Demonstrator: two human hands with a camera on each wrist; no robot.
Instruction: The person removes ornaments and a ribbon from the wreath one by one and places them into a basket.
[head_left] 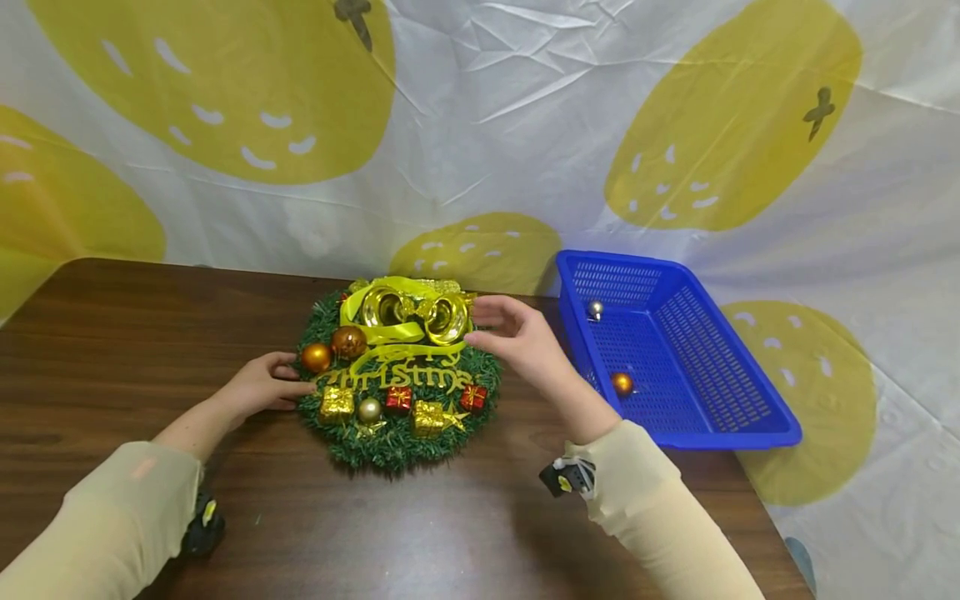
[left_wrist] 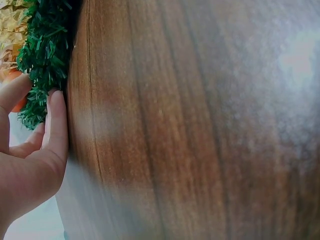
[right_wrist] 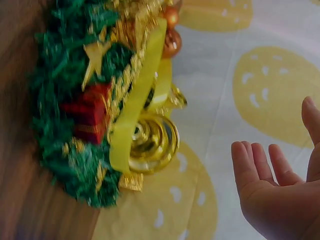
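Note:
A green Christmas wreath [head_left: 390, 454] lies on the table, decked with gold lettering [head_left: 408, 377], small gift boxes [head_left: 427, 419] and shiny balls [head_left: 316, 357]. Two gold bells [head_left: 382, 307] with a yellow ribbon [head_left: 390, 335] sit on its far part. My left hand [head_left: 258, 385] pinches the wreath's left edge; in the left wrist view the thumb is on the decorated side of the greenery [left_wrist: 47, 45] and the fingers are on the other. Beside the bells, my right hand [head_left: 521, 337] has relaxed, spread fingers. The right wrist view shows this hand [right_wrist: 280, 195] apart from the wreath, holding nothing.
A blue plastic basket [head_left: 720, 439] stands at the right, holding an orange ball [head_left: 622, 383] and a small silver ball [head_left: 596, 308]. Behind the brown wooden table [head_left: 150, 333] hangs a white cloth [head_left: 480, 125] with yellow fruit prints.

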